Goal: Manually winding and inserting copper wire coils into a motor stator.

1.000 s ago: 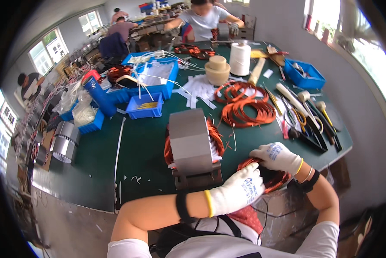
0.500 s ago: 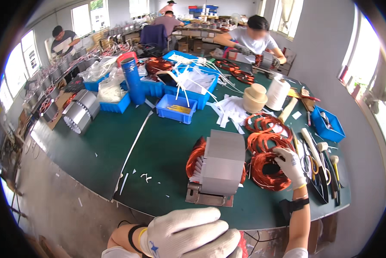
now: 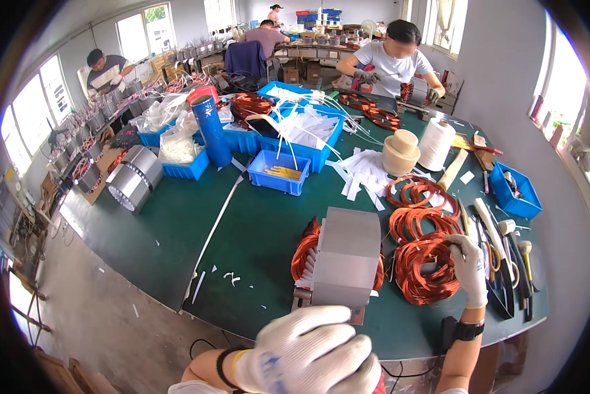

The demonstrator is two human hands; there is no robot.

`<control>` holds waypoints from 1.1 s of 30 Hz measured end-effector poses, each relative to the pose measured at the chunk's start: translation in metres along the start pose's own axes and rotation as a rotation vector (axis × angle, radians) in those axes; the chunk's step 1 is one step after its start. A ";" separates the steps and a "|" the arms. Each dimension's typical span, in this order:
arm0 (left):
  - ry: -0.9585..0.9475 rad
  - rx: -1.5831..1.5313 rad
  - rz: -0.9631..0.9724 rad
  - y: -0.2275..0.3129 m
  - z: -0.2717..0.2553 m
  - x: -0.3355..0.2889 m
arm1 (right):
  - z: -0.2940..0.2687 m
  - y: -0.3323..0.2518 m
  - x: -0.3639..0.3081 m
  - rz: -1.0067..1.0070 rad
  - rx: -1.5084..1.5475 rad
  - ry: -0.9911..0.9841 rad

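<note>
My right hand (image 3: 469, 269), in a white knit glove, has its fingers curled over the right edge of the nearest copper wire coil (image 3: 413, 279) and grips its strands. Two more reddish coils lie behind that one, overlapping it. In front of me my left hand (image 3: 311, 351), gloved too, hovers at the table's near edge with its back towards me. Its fingers are bent and slightly apart, with the tips partly hidden, and nothing shows in them. Just beyond it stands a grey motor stator (image 3: 347, 256) on a metal base, with copper windings and white insulation strips at its left side.
Scissors (image 3: 495, 256), mallets and other hand tools lie right of the coils. A blue bin (image 3: 517, 190) stands behind them. Farther back are a white thread cone (image 3: 435, 144), paper strips (image 3: 364, 174), a blue tube (image 3: 211, 131) and several blue bins. Other people work beyond.
My view has shifted slightly. My right hand has closed over the coil's right edge. The left hand's fingers have bent more, and it now covers part of the stator's base.
</note>
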State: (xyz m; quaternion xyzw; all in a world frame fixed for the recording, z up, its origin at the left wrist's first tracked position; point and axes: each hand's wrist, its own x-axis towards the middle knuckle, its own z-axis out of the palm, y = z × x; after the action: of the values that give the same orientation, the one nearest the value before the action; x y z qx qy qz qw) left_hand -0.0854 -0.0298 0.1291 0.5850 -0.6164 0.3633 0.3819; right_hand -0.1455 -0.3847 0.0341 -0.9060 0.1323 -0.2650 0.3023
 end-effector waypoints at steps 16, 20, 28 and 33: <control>-0.291 -1.981 -1.092 0.010 0.102 -0.032 | -0.031 -0.069 0.001 -0.506 0.440 -0.291; -0.365 -1.918 -1.226 0.010 0.114 -0.049 | -0.022 -0.063 -0.017 -0.458 0.329 -0.288; -0.248 -2.233 -1.419 0.014 0.117 -0.053 | -0.035 -0.061 -0.049 -0.367 0.300 -0.250; -0.157 -2.232 -1.170 0.012 0.120 -0.057 | -0.069 -0.077 -0.135 -0.132 0.754 0.473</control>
State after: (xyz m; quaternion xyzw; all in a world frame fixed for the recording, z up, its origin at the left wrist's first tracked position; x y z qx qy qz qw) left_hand -0.1019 -0.1113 0.0244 0.1494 -0.2574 -0.6124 0.7324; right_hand -0.2895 -0.3031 0.0742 -0.6537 0.0337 -0.5132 0.5552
